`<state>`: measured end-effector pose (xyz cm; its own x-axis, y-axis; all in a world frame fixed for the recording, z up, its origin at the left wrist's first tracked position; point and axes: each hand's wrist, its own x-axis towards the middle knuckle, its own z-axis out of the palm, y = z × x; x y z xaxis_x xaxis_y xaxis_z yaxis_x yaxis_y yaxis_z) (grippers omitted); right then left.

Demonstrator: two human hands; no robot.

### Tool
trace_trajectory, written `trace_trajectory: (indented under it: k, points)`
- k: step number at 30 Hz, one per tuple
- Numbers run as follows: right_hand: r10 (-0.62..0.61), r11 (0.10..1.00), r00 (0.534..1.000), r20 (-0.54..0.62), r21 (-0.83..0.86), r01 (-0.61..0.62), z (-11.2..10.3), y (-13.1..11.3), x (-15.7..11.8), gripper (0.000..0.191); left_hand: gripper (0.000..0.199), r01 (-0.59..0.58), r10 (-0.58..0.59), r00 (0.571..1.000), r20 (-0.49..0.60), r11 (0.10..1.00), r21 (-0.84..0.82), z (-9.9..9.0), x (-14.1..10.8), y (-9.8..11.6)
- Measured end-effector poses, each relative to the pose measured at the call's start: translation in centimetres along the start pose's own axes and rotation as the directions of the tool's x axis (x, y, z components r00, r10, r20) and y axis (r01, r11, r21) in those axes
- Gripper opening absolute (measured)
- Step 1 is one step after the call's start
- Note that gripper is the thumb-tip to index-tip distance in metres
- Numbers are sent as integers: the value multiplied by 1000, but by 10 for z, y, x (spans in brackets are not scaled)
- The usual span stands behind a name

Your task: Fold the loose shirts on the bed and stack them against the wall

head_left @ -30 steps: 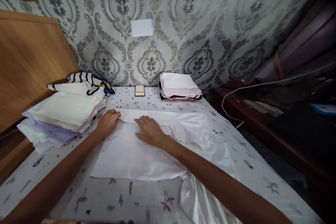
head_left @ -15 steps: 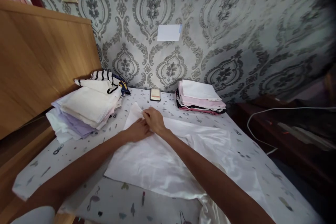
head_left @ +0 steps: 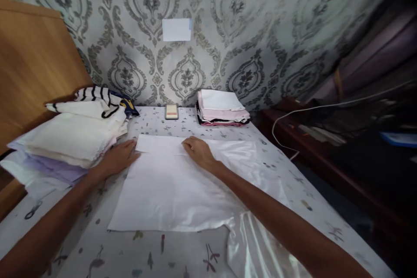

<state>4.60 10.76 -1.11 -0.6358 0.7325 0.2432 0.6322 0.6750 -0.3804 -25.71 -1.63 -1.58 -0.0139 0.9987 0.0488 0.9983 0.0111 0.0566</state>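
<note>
A white garment (head_left: pixel 163 186) lies spread over the patterned sheet, with its far left part lying flat and its shiny right part wrinkled. At its far left edge is my left hand (head_left: pixel 122 156), fingers apart and nothing held, the thumb near the cloth's border. My right hand (head_left: pixel 197 150) rests on the garment's far edge with its fingers curled together; whether cloth is pinched between them is hidden.
A loose pile of folded clothes (head_left: pixel 71 134) sits at the left beside a wooden board (head_left: pixel 32 43). Near the wall are a small framed card (head_left: pixel 171 111) and a neat folded stack (head_left: pixel 221 108). A white cable (head_left: pixel 312 107) runs at the right.
My left hand has moved left, away from my right hand, and its fingers have spread. The garment's far left part now lies flatter and squarer. The view has shifted to the right.
</note>
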Motion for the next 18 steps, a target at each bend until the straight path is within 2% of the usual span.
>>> trace_trajectory:
  k: [3, 5, 7, 9, 10, 12, 14, 18]
  points:
    - [149, 986, 989, 0, -81, -148, -17, 37, -8, 22, 38, 134, -130, 990, -50, 988, 72, -21, 6, 16]
    - [211, 972, 977, -3, -109, -210, -21, 56, -13, 20, 40, 146, -139, 983, -122, 988, 46, -27, 19, 39]
    - [220, 970, 975, -19, -100, -221, -21, 70, -16, 20, 48, 17, -23, 992, -126, 999, -44, -21, 37, 65]
    - [178, 982, 984, -26, -65, -179, -19, 84, -18, 22, 56, -117, 110, 992, -62, 985, -125, -6, 54, 85]
    - [157, 986, 987, -30, -48, -159, -18, 91, -19, 23, 60, -149, 147, 989, -22, 979, -140, 3, 61, 90]
    - [142, 990, 989, -44, -17, -143, -18, 107, -21, 26, 65, -139, 145, 989, 38, 983, -117, 20, 67, 94]
    - [156, 988, 986, -65, 3, -156, -19, 122, -23, 28, 69, -82, 86, 994, 60, 995, -63, 31, 67, 88]
    - [168, 986, 976, -141, 7, -169, -19, 143, -26, 26, 77, -11, 11, 998, 67, 1000, 2, 34, 58, 73]
